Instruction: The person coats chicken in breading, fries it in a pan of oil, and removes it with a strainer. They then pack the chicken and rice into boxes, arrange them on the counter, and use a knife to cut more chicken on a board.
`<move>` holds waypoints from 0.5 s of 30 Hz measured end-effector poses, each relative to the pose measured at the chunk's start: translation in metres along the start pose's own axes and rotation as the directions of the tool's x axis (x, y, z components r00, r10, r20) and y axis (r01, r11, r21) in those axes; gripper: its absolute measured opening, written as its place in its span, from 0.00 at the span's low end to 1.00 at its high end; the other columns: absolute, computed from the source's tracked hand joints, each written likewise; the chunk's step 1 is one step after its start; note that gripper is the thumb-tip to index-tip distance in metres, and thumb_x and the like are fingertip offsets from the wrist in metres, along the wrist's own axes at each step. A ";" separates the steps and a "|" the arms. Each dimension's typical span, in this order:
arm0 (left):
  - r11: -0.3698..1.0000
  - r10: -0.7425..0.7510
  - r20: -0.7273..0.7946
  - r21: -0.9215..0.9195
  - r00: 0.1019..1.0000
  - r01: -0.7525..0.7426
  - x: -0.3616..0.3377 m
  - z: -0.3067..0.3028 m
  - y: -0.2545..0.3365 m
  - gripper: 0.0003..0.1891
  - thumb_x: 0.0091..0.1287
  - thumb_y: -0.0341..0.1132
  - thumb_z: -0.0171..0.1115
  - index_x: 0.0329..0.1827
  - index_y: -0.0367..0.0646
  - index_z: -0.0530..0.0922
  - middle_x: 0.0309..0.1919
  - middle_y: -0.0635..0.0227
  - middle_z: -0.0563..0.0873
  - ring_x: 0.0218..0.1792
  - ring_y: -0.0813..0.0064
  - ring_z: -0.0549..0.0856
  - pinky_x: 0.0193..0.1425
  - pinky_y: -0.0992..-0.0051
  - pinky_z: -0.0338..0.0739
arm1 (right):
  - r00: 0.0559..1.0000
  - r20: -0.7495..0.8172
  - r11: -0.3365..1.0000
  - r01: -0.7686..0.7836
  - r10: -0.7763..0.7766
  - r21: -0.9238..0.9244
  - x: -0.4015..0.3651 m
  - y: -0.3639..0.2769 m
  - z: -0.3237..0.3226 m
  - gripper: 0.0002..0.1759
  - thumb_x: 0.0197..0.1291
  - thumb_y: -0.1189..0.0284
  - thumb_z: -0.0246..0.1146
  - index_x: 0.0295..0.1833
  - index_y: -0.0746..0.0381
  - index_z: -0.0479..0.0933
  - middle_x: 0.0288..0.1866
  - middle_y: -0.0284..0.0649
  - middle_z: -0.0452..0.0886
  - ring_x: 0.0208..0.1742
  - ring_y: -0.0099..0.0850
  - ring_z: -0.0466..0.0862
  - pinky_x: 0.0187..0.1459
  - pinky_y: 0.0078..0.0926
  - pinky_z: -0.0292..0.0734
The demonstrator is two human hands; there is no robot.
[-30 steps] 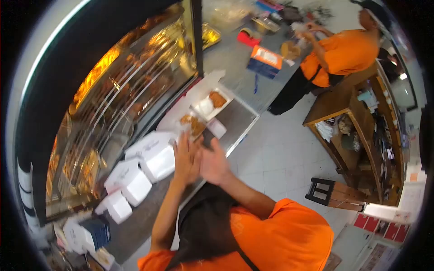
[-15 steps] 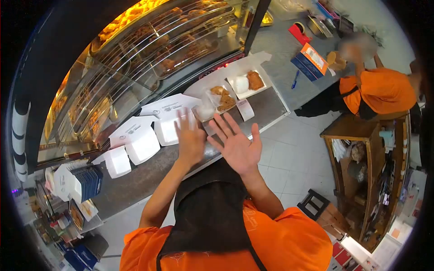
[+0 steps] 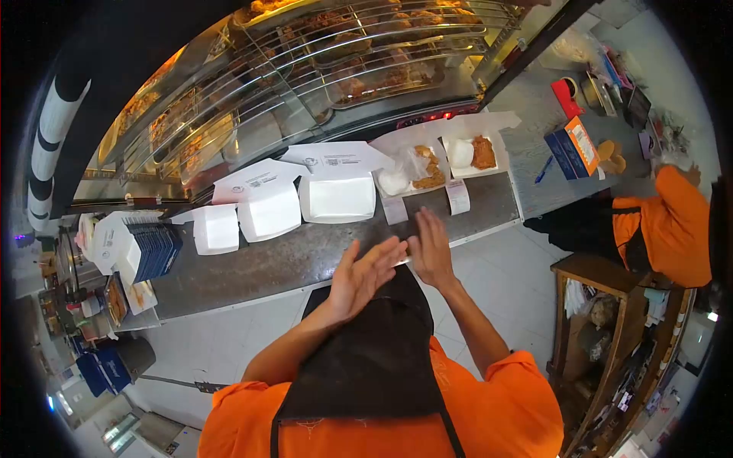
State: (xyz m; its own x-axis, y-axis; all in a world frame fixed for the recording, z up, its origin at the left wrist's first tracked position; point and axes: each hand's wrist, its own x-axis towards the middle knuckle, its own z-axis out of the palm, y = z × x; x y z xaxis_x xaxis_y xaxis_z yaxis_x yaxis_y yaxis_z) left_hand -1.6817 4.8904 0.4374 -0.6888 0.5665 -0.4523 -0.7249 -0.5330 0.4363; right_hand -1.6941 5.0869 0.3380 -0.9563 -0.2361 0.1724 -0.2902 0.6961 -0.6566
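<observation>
My left hand point(image 3: 365, 281) is held up in front of my apron, fingers stretched and holding nothing. Close beside it, my right hand point(image 3: 432, 253) is also open and bare, its fingers pointing toward the counter point(image 3: 252, 275). Beyond them stand three open white cardboard boxes: a large box point(image 3: 338, 200), a middle box point(image 3: 269, 217) and a small box point(image 3: 216, 231), with no food visible inside. To their right, one box contains wrapped rice point(image 3: 393, 181) and fried chicken point(image 3: 430, 177). Another box has a white rice mound point(image 3: 461, 153) and browned chicken point(image 3: 483, 153). Paper receipts point(image 3: 458, 197) hang at their fronts.
A heated display case point(image 3: 305, 99) with wire racks of chicken lines the back. Stacked blue boxes point(image 3: 156, 250) stand at left. A co-worker in an orange shirt point(image 3: 672, 229) is at right, near a blue-and-orange box point(image 3: 573, 149), a pen point(image 3: 544, 169) and a wooden cabinet point(image 3: 599, 275).
My hands have turned and drawn nearer my body, away from over the boxes. The view has swung left, so the counter appears shifted right. The co-worker's arm has moved.
</observation>
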 end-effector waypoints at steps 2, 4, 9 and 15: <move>0.860 0.313 0.008 0.423 0.950 -0.287 0.009 0.004 -0.006 0.41 0.72 0.64 0.36 0.75 0.38 0.57 0.74 0.56 0.60 0.74 0.61 0.60 0.75 0.60 0.50 | 0.908 0.047 0.798 -0.390 0.416 0.460 -0.001 0.002 0.016 0.28 0.75 0.57 0.42 0.70 0.66 0.62 0.71 0.51 0.64 0.71 0.50 0.64 0.71 0.38 0.56; 0.131 0.600 0.303 0.876 0.740 -0.464 0.023 0.006 -0.016 0.39 0.72 0.59 0.39 0.74 0.34 0.57 0.74 0.49 0.59 0.76 0.53 0.55 0.77 0.55 0.43 | 0.854 0.209 0.312 -0.386 0.477 0.868 0.003 -0.039 0.028 0.31 0.75 0.54 0.41 0.71 0.66 0.60 0.72 0.52 0.63 0.71 0.49 0.64 0.71 0.39 0.56; -0.396 0.466 0.508 0.852 0.725 -0.342 0.039 -0.030 0.000 0.38 0.64 0.51 0.55 0.73 0.35 0.60 0.74 0.43 0.56 0.75 0.41 0.51 0.75 0.48 0.46 | 0.780 0.623 -0.695 -0.415 0.060 0.587 0.040 -0.099 -0.001 0.37 0.73 0.46 0.39 0.70 0.66 0.62 0.70 0.51 0.66 0.68 0.43 0.70 0.66 0.41 0.65; -0.208 0.917 0.090 0.939 0.388 0.274 -0.012 -0.154 0.025 0.42 0.64 0.44 0.61 0.72 0.25 0.52 0.71 0.35 0.55 0.72 0.38 0.55 0.74 0.47 0.49 | 0.770 0.635 -0.225 -0.608 0.066 0.761 0.036 -0.059 -0.004 0.34 0.72 0.48 0.42 0.68 0.65 0.65 0.66 0.49 0.73 0.62 0.39 0.75 0.60 0.37 0.69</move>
State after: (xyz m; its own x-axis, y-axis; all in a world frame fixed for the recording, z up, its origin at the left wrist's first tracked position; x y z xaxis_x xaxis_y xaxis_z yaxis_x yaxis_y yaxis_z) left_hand -1.6926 4.7734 0.3342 -0.9317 -0.2126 0.2945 -0.0323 0.8560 0.5159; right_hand -1.7113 5.0397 0.3856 -0.7332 -0.5659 -0.3771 0.6737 -0.5291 -0.5160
